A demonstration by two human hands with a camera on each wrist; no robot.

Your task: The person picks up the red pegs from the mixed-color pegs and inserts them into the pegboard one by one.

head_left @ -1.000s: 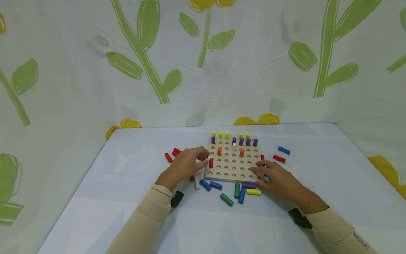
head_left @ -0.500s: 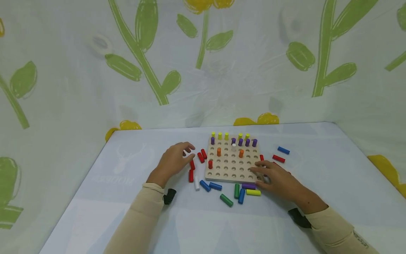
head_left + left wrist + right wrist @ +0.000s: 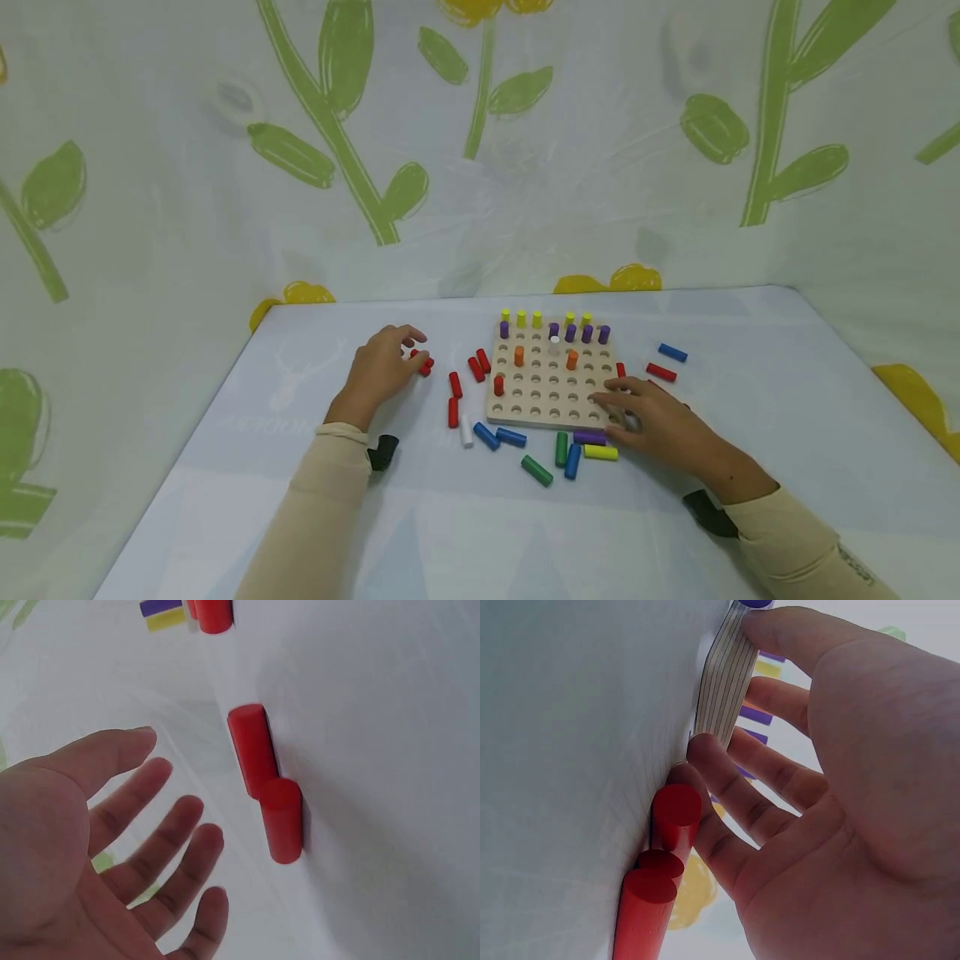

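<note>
The wooden pegboard [image 3: 544, 400] has yellow, purple, white, orange and red pegs standing in some of its holes. My left hand [image 3: 377, 369] hovers left of the board with fingers spread and slightly bent, holding nothing. In the left wrist view, two red pegs [image 3: 282, 821] lie end to end, just apart from its fingertips. My right hand [image 3: 663, 425] rests at the board's front right corner. Its thumb touches the front edge and its loosely extended fingers lie over and along the right side. Near those fingers lie red pegs [image 3: 676, 806], partly hidden by the hand in the head view.
Loose red pegs [image 3: 455, 385] lie left of the board. Along its front are a white peg [image 3: 467, 432], blue pegs [image 3: 486, 437], green pegs [image 3: 537, 471], a purple peg [image 3: 589, 437] and a yellow peg [image 3: 601, 452]. A blue peg [image 3: 672, 352] lies at right.
My left hand has moved left from the standing red peg at the board's left edge to the farther red pegs. My right hand has stayed at the corner.
</note>
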